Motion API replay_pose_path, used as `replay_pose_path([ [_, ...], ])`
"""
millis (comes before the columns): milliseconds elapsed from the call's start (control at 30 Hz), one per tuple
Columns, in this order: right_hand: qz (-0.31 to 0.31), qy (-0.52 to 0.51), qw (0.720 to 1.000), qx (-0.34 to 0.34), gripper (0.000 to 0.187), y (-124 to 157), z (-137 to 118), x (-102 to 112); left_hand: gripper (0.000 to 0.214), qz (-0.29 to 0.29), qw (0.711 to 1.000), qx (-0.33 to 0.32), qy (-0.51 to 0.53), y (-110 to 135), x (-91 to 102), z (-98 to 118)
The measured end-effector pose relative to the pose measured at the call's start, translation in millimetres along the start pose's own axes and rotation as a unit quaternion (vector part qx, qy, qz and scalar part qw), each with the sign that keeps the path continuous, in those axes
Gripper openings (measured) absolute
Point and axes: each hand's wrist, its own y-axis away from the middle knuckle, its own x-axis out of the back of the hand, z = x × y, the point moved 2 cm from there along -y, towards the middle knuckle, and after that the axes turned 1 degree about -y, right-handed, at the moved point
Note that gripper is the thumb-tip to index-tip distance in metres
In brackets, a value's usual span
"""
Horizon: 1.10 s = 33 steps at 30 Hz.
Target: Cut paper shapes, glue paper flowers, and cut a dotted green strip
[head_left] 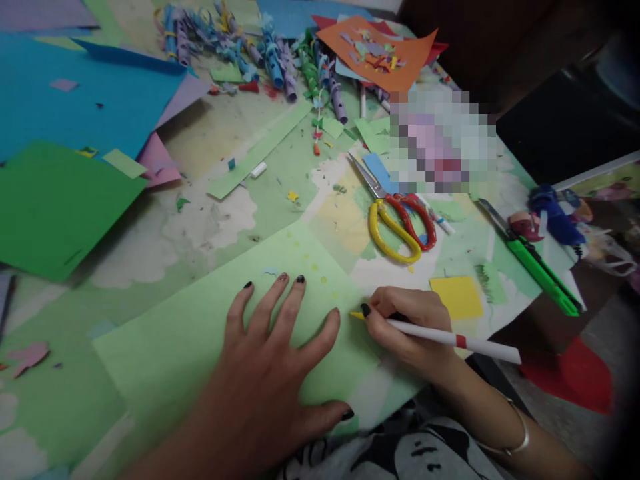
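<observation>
A sheet of light green paper lies on the table in front of me, with a row of small yellow marks along its right part. My left hand is spread flat on this sheet, fingers apart. Between the thumb and fingers of my right hand is a white marker with a red band and a yellow tip. That tip is at the sheet's right side, close to my left index finger; whether it touches the paper I cannot tell. A light blue paper scrap lies near my left fingertips.
Scissors with yellow and red handles lie beyond my right hand. A green utility knife is near the right edge, blade showing. Coloured sheets, rolled paper tubes and an orange sheet with scraps lie farther off.
</observation>
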Motion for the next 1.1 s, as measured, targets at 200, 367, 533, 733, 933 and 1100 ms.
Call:
replay_pose_path([
  [200, 0.003, 0.005, 1.0, 0.015, 0.031, 2.5, -1.8, 1.2, 0.071, -0.003, 1.0, 0.005, 0.003, 0.5, 1.0, 0.1],
  [367, -0.003, 0.011, 1.0, 0.019, 0.032, 2.8, -2.9, 1.8, 0.068, 0.003, 1.0, 0.004, 0.013, -0.7, -0.2, -0.2],
  [533, -0.015, 0.003, 1.0, 0.015, 0.033, 3.2, -2.3, 1.8, 0.066, -0.002, 1.0, 0.004, 0.017, -1.5, 0.2, 0.2],
  [733, -0.025, 0.0, 0.999, 0.021, 0.034, 3.5, -2.6, 2.4, 0.067, -0.006, 1.0, 0.001, 0.017, -0.6, 0.3, 0.8],
  [933, -0.025, 0.005, 0.999, 0.026, 0.033, 3.0, -2.9, 1.6, 0.067, -0.012, 1.0, 0.003, 0.014, -0.6, 0.3, 0.1],
  [1100, -0.039, 0.004, 0.999, 0.02, 0.034, 3.8, -1.8, 0.6, 0.067, -0.013, 1.0, -0.004, 0.012, -0.1, 0.9, 0.0],
])
